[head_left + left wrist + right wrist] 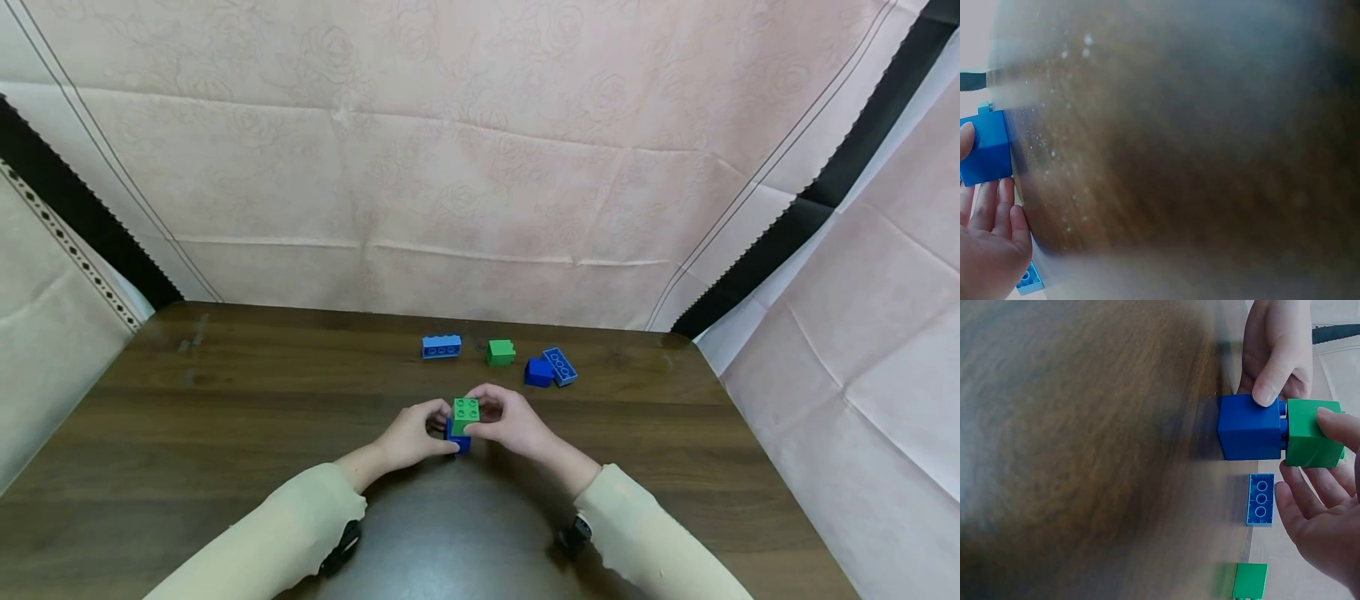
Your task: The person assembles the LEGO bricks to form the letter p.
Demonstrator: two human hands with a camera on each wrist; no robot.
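In the head view a blue toy brick (pixel 460 445) stands on the table in front of the person, a green brick (pixel 466 410) above it. My left hand (pixel 408 435) pinches the blue brick (pixel 1250 430) between thumb and fingers. From the other side my right hand (pixel 516 425) holds the green brick (pixel 1310 432), thumb on one face. Blue studs show in a narrow gap between the two bricks in the right wrist view, so they are not fully pressed together. The left wrist view catches the blue brick (pixel 988 150) at its left edge.
Beyond the hands lie a blue brick (pixel 441 347) on its side, a green brick (pixel 500 352), and two more blue ones close together, one (pixel 538 372) beside the other (pixel 560 367). Pale cloth (pixel 465 192) hangs behind the wooden table (pixel 247 400).
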